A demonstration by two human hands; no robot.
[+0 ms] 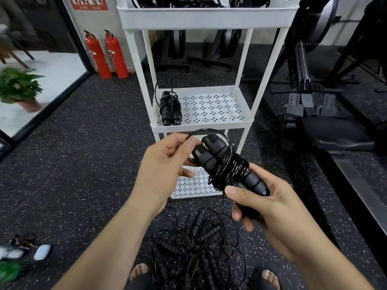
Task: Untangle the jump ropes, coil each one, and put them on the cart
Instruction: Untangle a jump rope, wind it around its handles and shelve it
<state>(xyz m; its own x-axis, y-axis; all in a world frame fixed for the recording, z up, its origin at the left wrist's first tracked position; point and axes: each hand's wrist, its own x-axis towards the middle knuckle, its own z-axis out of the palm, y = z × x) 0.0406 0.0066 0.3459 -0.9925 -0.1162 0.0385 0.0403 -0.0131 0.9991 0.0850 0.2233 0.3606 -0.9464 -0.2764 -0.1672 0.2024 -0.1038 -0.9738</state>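
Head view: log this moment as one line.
step: coiling | right hand: grips wrapped jump rope | left hand: pinches its loose end | cart middle shelf: one coiled rope | floor: tangled pile

You get one view only: head cam, wide-angle, facing forward and down, close over your left hand and right hand, cart just beyond, floor below.

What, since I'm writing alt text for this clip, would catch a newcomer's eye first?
Dead centre, the right hand grips a black ribbed-handled jump rope wound in its own cord, the left hand pinching its loose loop. A tangled heap of black ropes lies on the floor below; behind stands a white perforated three-tier cart with one coiled rope on its middle shelf.
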